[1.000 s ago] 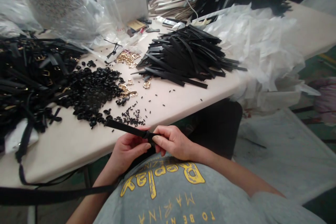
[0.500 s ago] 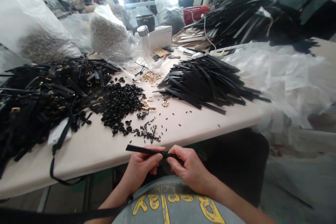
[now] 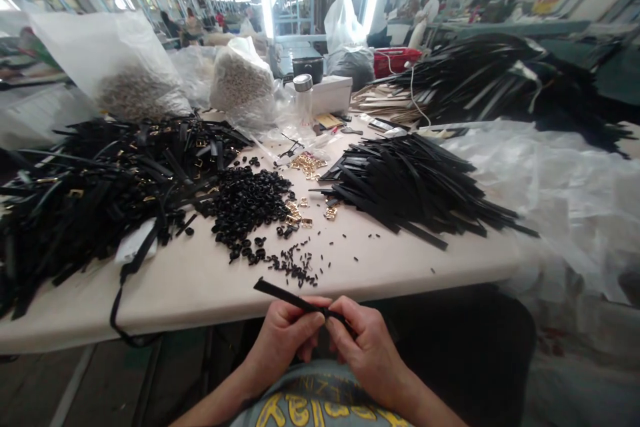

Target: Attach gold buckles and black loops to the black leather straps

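Note:
A flat black strap [image 3: 283, 294] is pinched between my two hands, just off the table's front edge. My left hand [image 3: 287, 333] grips it with thumb and fingers, and its free end sticks out up and to the left. Close against it, my right hand [image 3: 367, 337] is closed on the strap's other part, where fingers hide most of it. Whether a small loop sits between the fingertips I cannot make out. Nearest on the table lie small black pegs [image 3: 295, 268]. Behind them is a heap of black loops [image 3: 250, 203], beside gold buckles [image 3: 307, 163].
At the left is a pile of buckled black straps [image 3: 100, 193], one dangling over the table edge. Loose black strips [image 3: 405, 180] lie right of centre. Behind stand filled plastic bags [image 3: 243, 80] and a glass bottle [image 3: 303, 97]. Clear plastic sheeting [image 3: 565, 187] covers the right side.
The view has tilted up and shifted, so the table's contents appear lower and further right. Both hands stay closed on the strap, close together, with its free end slanting more steeply.

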Tool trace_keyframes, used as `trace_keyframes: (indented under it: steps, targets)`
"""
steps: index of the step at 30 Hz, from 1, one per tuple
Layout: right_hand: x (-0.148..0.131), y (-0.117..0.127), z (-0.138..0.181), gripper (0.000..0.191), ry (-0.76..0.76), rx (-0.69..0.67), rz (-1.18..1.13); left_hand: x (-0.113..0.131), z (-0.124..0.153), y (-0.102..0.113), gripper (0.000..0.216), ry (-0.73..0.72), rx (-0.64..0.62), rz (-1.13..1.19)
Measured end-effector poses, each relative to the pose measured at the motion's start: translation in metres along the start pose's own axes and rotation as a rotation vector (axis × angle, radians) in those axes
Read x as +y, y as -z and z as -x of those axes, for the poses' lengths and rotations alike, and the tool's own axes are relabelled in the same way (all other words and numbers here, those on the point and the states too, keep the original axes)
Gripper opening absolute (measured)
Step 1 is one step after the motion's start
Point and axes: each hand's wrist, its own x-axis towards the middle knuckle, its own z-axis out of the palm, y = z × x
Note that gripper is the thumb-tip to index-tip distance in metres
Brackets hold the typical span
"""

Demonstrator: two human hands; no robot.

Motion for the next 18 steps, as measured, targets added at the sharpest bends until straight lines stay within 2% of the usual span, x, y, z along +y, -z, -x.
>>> trace_keyframes:
  steps: [4, 11, 18]
  targets:
    - [-0.002, -0.001, 0.0, 0.034, -0.018, -0.037, -0.065, -0.004, -0.002, 0.0, 0.054, -0.011, -0.01, 0.011]
    - [0.0, -0.006, 0.007, 0.043, -0.042, 0.007, -0.261, -0.008, 0.0, -0.004, 0.053, -0.02, -0.006, 0.086]
    - [0.002, -0.01, 0.008, 0.04, 0.047, 0.045, -0.269, -0.007, 0.003, -0.004, 0.057, -0.024, -0.042, 0.044]
